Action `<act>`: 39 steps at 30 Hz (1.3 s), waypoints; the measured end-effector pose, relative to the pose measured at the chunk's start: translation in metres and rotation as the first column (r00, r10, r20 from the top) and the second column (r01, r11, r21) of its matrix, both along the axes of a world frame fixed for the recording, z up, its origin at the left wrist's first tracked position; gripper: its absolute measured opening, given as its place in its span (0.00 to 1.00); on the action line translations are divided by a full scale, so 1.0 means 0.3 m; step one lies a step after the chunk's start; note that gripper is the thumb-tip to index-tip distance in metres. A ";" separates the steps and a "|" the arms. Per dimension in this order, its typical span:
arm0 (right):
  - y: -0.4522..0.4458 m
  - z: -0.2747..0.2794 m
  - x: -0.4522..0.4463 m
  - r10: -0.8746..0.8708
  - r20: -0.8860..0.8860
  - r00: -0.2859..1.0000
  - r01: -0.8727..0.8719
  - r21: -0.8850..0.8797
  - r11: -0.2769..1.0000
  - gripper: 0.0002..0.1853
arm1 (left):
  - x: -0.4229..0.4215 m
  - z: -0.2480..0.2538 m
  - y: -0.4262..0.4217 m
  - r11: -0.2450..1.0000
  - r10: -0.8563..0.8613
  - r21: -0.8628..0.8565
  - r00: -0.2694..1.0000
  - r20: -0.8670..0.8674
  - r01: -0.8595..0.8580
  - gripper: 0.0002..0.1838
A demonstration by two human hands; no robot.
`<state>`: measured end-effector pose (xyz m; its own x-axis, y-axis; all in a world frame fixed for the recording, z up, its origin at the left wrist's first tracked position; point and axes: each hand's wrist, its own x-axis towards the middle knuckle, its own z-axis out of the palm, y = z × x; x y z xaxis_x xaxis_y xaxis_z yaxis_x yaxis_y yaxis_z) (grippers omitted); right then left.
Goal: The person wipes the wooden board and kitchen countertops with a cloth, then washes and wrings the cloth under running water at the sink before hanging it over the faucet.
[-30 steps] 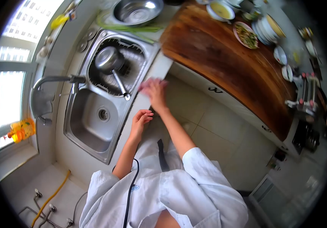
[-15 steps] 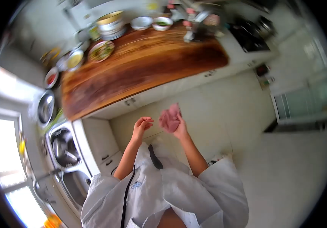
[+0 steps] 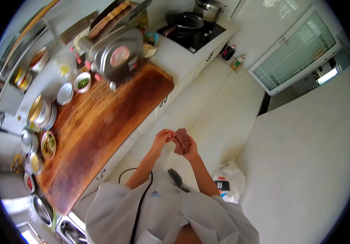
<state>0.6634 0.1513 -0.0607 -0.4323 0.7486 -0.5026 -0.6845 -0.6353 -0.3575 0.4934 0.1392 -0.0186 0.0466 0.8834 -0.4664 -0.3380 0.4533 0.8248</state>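
Note:
A dusky pink cloth (image 3: 181,141) hangs bunched in front of my body, over the floor. My right hand (image 3: 191,149) is closed around its right side. At the cloth's upper left edge, my left hand (image 3: 165,138) has its fingers bent together and appears to pinch the fabric. The fingertips of both hands are partly hidden by the folds.
A wooden counter (image 3: 114,126) runs along my left, with a plate of food (image 3: 48,145), stacked bowls (image 3: 42,112) and a bowl of chopped greens (image 3: 83,82) on it. Beyond stand a hob (image 3: 193,38) and pan (image 3: 184,19). A white bag (image 3: 232,179) sits on the floor.
My view has turned to the right, towards the hob and the glass door. My left hand, earlier apart from the cloth, has come to its edge; my right hand keeps its hold.

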 end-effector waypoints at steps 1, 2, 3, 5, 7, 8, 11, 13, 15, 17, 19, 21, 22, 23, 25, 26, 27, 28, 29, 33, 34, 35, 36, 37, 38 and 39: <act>0.094 -0.023 0.013 -0.019 0.026 0.999 0.019 -0.028 0.999 0.22 | -0.004 -0.007 0.129 1.000 -0.004 0.002 1.000 0.015 0.004 0.10; 0.173 -0.048 0.033 -0.059 -0.031 0.998 0.058 -0.030 0.998 0.21 | 0.005 -0.015 0.224 1.000 0.015 -0.015 0.999 0.045 -0.014 0.10; 0.255 -0.057 0.059 -0.051 -0.005 0.999 0.050 -0.034 0.998 0.21 | 0.018 -0.023 0.306 0.998 0.041 -0.041 0.996 0.081 -0.038 0.10; 0.395 -0.057 0.120 -0.063 -0.044 0.997 0.066 0.072 0.995 0.19 | 0.020 -0.015 0.453 0.991 0.121 0.044 0.986 0.118 -0.127 0.10; 0.553 -0.098 0.174 -0.001 -0.117 0.993 0.015 0.116 0.993 0.17 | -0.003 0.049 0.568 0.980 0.171 0.080 0.979 0.110 -0.181 0.10; 0.638 -0.123 0.201 -0.011 -0.136 0.991 0.028 0.126 0.992 0.16 | -0.018 0.058 0.600 0.976 0.197 0.068 0.975 0.105 -0.205 0.10; 0.934 -0.104 0.131 0.052 -0.125 0.991 -0.018 0.263 0.965 0.14 | -0.077 0.051 0.733 0.974 0.220 0.029 0.972 0.078 -0.223 0.10; 1.109 -0.065 0.052 0.113 -0.084 0.990 -0.074 0.370 0.926 0.13 | -0.119 0.018 0.786 0.945 0.327 0.019 0.945 0.026 -0.327 0.09; 1.299 -0.060 -0.052 0.068 0.297 0.952 -0.147 0.251 0.957 0.12 | -0.151 -0.015 0.840 0.894 0.447 -0.067 0.889 0.096 -0.442 0.09; 1.493 -0.125 -0.180 0.152 0.507 0.849 -0.323 0.270 0.907 0.12 | -0.171 -0.056 0.903 0.835 0.548 0.009 0.832 0.087 -0.550 0.09; 1.650 -0.191 -0.330 0.212 0.689 0.693 -0.506 0.255 0.824 0.11 | -0.166 -0.045 0.993 0.764 0.645 -0.053 0.763 0.036 -0.643 0.09; 1.752 -0.227 -0.471 -0.230 0.818 0.527 -0.814 0.564 0.140 0.14 | -0.135 -0.067 1.075 0.652 0.756 -0.123 0.655 0.026 -0.748 0.08; 1.767 -0.239 -0.523 -0.179 0.825 0.536 -0.824 0.557 0.102 0.14 | -0.112 -0.090 1.118 0.595 0.803 -0.113 0.594 0.046 -0.796 0.08; 1.770 -0.239 -0.559 -0.404 0.785 0.469 -0.879 0.459 -0.126 0.15 | -0.087 -0.096 1.153 0.547 0.836 -0.124 0.547 0.032 -0.828 0.08; 1.767 -0.309 -0.565 -0.513 0.735 0.444 -0.879 0.246 -0.409 0.17 | -0.033 -0.116 1.230 0.486 0.866 -0.204 0.499 -0.017 -0.850 0.08; 1.760 -0.306 -0.511 -0.468 0.758 0.454 -0.855 0.223 -0.469 0.18 | -0.002 -0.117 1.259 0.476 0.877 -0.230 0.479 0.043 -0.849 0.08; 1.754 -0.302 -0.455 -0.429 0.776 0.462 -0.828 0.204 -0.522 0.19 | 0.023 -0.108 1.293 0.447 0.891 -0.236 0.453 0.032 -0.863 0.08; 1.769 -0.306 -0.372 -0.352 0.803 0.481 -0.770 0.194 -0.608 0.20 | 0.051 -0.088 1.339 0.421 0.898 -0.229 0.438 -0.027 -0.877 0.08; 1.793 -0.304 -0.281 -0.277 0.829 0.486 -0.707 0.186 -0.683 0.21 | 0.086 -0.072 1.366 0.403 0.899 -0.225 0.430 -0.085 -0.887 0.08; 1.996 -0.277 -0.164 -0.247 0.864 0.439 -0.575 0.059 -0.816 0.30 | 0.169 -0.026 1.422 0.405 0.897 -0.222 0.432 -0.093 -0.887 0.10; 2.021 -0.245 -0.233 -0.345 0.794 0.500 -0.654 0.085 -0.752 0.25 | 0.180 -0.014 1.424 0.406 0.898 -0.214 0.431 -0.088 -0.889 0.09; 2.020 -0.262 -0.314 -0.337 0.804 0.490 -0.741 0.180 -0.647 0.28 | 0.195 -0.015 1.416 0.399 0.899 -0.222 0.428 -0.096 -0.889 0.09; 2.004 -0.239 -0.414 -0.389 0.760 0.521 -0.778 0.235 -0.582 0.26 | 0.205 -0.023 1.415 0.380 0.907 -0.229 0.410 -0.098 -0.896 0.09; 1.965 -0.286 -0.487 -0.429 0.761 0.487 -0.827 0.243 -0.507 0.23 | 0.215 -0.031 1.415 0.358 0.916 -0.235 0.388 -0.100 -0.904 0.09; 1.926 -0.329 -0.550 -0.416 0.770 0.484 -0.849 0.297 -0.438 0.24 | 0.226 -0.040 1.407 0.333 0.921 -0.259 0.371 -0.117 -0.907 0.09; 1.898 -0.313 -0.608 -0.312 0.803 0.509 -0.849 0.407 -0.337 0.23 | 0.234 -0.041 1.394 0.327 0.921 -0.263 0.368 -0.124 -0.908 0.09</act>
